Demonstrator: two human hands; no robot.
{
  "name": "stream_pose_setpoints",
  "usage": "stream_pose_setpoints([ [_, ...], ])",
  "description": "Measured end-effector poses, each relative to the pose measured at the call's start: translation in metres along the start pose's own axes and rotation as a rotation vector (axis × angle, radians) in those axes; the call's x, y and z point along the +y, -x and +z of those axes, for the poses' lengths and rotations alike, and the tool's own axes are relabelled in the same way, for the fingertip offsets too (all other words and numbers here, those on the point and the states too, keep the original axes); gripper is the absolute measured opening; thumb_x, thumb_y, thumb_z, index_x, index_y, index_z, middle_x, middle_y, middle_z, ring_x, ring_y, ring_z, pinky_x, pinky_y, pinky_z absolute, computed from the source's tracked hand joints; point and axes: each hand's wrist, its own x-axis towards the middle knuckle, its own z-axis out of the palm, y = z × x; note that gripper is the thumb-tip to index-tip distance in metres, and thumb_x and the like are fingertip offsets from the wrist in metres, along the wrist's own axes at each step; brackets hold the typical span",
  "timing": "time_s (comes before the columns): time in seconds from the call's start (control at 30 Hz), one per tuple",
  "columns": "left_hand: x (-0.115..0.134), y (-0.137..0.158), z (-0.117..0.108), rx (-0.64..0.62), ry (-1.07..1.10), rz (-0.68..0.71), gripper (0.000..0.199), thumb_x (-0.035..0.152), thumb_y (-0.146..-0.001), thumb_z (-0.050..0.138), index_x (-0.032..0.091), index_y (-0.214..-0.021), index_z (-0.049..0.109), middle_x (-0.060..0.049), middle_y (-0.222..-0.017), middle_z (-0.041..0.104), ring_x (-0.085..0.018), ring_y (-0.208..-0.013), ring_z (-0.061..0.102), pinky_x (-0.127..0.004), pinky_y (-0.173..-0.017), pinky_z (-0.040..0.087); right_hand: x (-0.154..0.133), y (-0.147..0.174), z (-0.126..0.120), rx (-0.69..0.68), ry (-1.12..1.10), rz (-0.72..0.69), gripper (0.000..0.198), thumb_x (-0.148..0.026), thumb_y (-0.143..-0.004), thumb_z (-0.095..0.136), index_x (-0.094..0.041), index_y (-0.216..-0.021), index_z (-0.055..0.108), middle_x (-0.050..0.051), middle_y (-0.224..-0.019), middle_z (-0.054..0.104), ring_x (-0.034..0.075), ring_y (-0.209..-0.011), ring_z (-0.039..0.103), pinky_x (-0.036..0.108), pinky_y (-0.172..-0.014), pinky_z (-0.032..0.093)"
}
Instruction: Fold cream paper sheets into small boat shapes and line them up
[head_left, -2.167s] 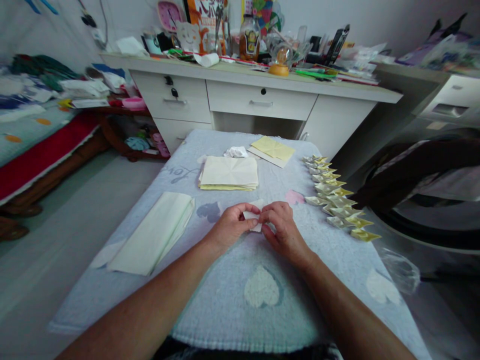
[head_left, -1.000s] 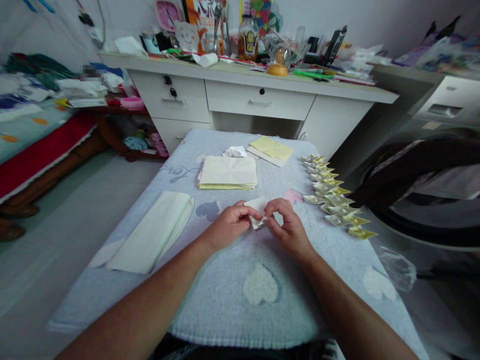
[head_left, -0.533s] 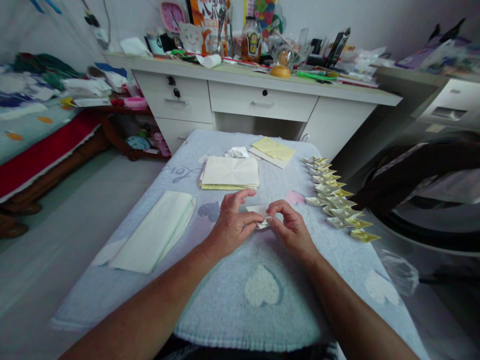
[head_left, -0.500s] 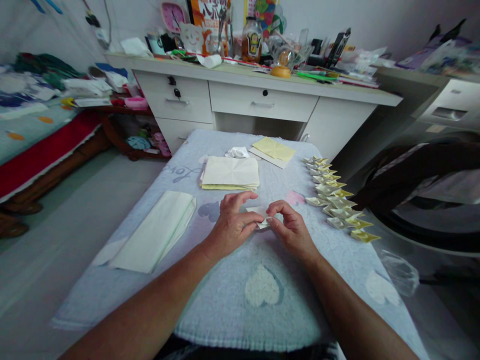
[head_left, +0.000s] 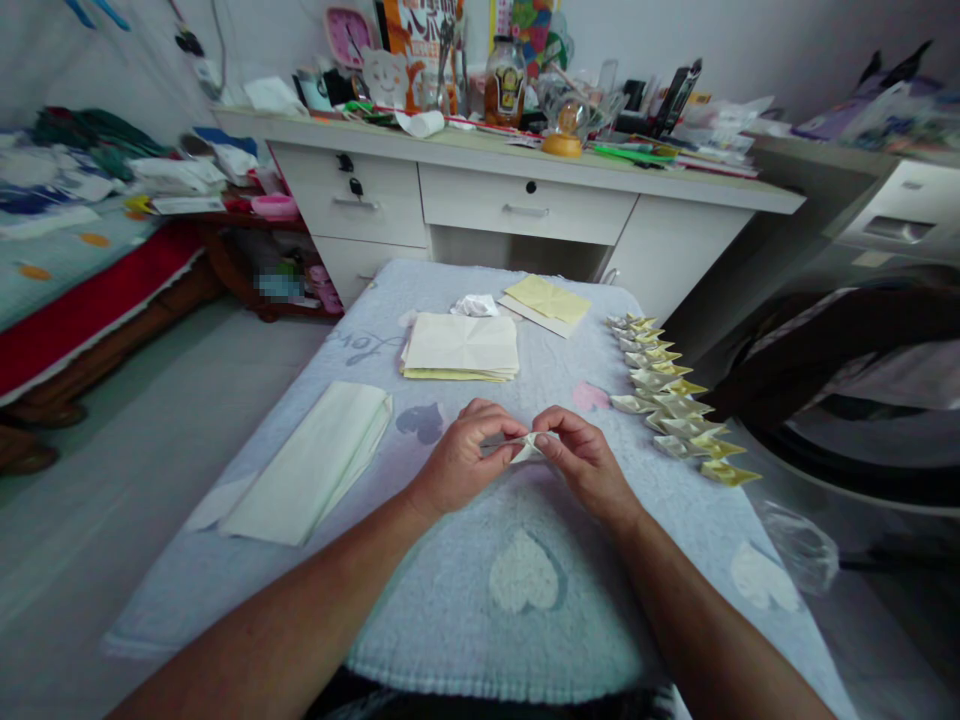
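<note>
A small folded piece of white paper is pinched between both hands over the middle of the cloth-covered table. My left hand grips its left side between thumb and fingers. On the other side, my right hand pinches it with thumb and forefinger; the fingers cover much of the paper. Beyond the hands lies a stack of creased white and yellow sheets. To the right stand rows of folded paper boats, some white and some yellow.
A folded pale green-white paper bundle lies on the left. Yellow and white sheets and a crumpled white tissue are at the back. A cluttered white desk stands behind the table, and a front-loading washing machine at right.
My left fingers have curled down and closed in on the paper. The folded paper has been tilted up between the hands, and its flat back part no longer shows.
</note>
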Motion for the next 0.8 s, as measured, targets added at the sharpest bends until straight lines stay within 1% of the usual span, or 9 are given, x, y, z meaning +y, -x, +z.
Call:
stream_pose_setpoints([
  [0.17, 0.0014, 0.0004, -0.0003, -0.009, 0.033, -0.047, 0.014, 0.009, -0.078, 0.063, 0.019, -0.087, 0.068, -0.002, -0.083, 0.062, -0.017, -0.088, 0.055, -0.031, -0.082, 0.043, -0.0002, 0.0002, -0.0001, 0.006, -0.025, 0.009, 0.013, -0.033, -0.088, 0.06, -0.021, -0.084, 0.06, 0.0, -0.081, 0.054, 0.015, -0.08, 0.049, 0.027, -0.076, 0.037],
  [0.3, 0.0026, -0.0001, -0.001, -0.021, 0.054, -0.023, 0.007, 0.013, -0.078, 0.064, 0.018, -0.083, 0.066, -0.002, -0.08, 0.062, -0.017, -0.086, 0.055, -0.031, -0.082, 0.043, -0.0004, 0.0012, 0.0, 0.003, -0.049, 0.025, 0.014, -0.034, -0.087, 0.061, -0.02, -0.085, 0.061, 0.0, -0.081, 0.055, 0.015, -0.079, 0.049, 0.028, -0.075, 0.037],
  [0.47, 0.0047, -0.001, -0.0023, -0.073, 0.104, -0.005, 0.006, 0.014, -0.079, 0.062, 0.018, -0.083, 0.064, -0.004, -0.09, 0.061, -0.017, -0.092, 0.057, -0.032, -0.085, 0.044, -0.0007, 0.0026, 0.0002, -0.03, -0.115, 0.061, 0.015, -0.035, -0.087, 0.063, -0.02, -0.088, 0.063, 0.002, -0.084, 0.058, 0.016, -0.08, 0.051, 0.028, -0.075, 0.039],
  [0.6, 0.0047, -0.0006, -0.0029, -0.102, 0.144, -0.017, 0.004, 0.015, -0.08, 0.062, 0.018, -0.083, 0.064, -0.003, -0.085, 0.061, -0.017, -0.089, 0.056, -0.032, -0.085, 0.043, 0.0009, 0.0029, 0.0003, -0.05, -0.163, 0.101, 0.015, -0.035, -0.086, 0.064, -0.02, -0.088, 0.064, 0.0, -0.081, 0.057, 0.014, -0.075, 0.05, 0.026, -0.071, 0.038],
  [0.8, 0.0049, -0.0002, -0.0021, -0.121, 0.19, -0.08, 0.003, 0.018, -0.079, 0.062, 0.017, -0.081, 0.064, -0.002, -0.08, 0.061, -0.016, -0.082, 0.056, -0.03, -0.08, 0.042, 0.0035, 0.0017, 0.0008, -0.07, -0.309, 0.142, 0.014, -0.033, -0.085, 0.066, -0.02, -0.087, 0.063, -0.001, -0.076, 0.058, 0.012, -0.068, 0.049, 0.024, -0.066, 0.036],
])
